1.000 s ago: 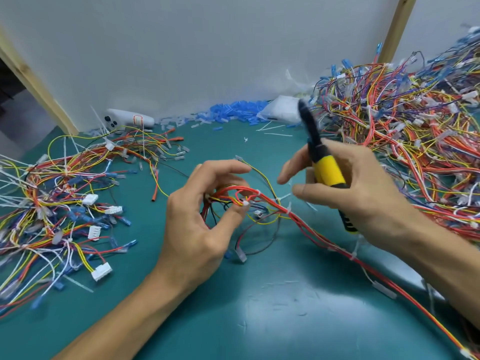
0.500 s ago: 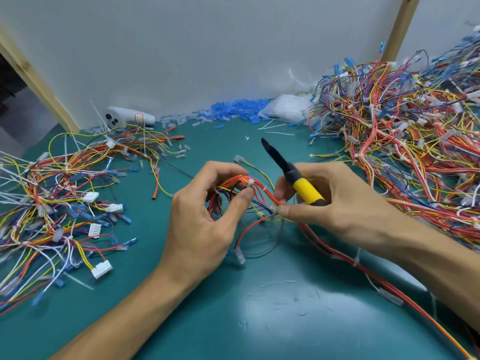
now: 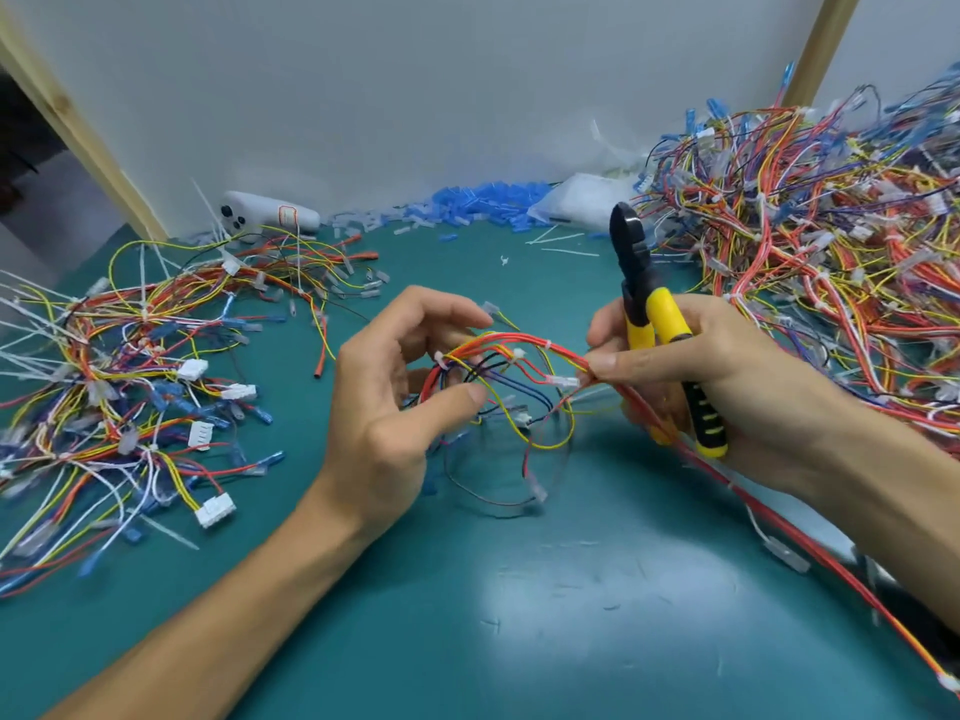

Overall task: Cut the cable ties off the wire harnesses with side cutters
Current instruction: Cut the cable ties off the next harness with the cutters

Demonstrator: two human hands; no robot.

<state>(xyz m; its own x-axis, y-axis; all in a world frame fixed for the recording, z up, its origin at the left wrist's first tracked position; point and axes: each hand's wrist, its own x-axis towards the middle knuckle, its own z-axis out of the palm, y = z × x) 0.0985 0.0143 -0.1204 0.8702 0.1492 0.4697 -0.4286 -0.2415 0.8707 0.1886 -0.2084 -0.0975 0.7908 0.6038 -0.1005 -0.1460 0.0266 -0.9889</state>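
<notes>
**Fig. Locating the next tie on a held harness**

The wire harness (image 3: pixel 511 363), a loose loop of red, yellow and blue leads, is held just above the teal table (image 3: pixel 519 605) between the two hands. Several white cable ties (image 3: pixel 549 344) remain on its upper strand. The left hand (image 3: pixel 384 402) curls round the loop, with the thumb pressed against the wires. The right hand (image 3: pixel 727 376) holds the side cutters (image 3: pixel 655 317) by their yellow handles in the palm, while its thumb and forefinger pinch the red strand.

Step, as judged: sorting the loop to expose a tie, with no cut under way. The next move calls for tipping the blades down, slipping one under a tie clear of the insulation, then squeezing.

Compared with half a second ago, the cutters have swung from pointing low and leftward at the bundle to standing nearly upright, head raised away from it; the loop has spread wider.

Further out lie a sorted pile (image 3: pixel 130 387) on the left and a larger heap (image 3: pixel 831 252) on the right.
</notes>
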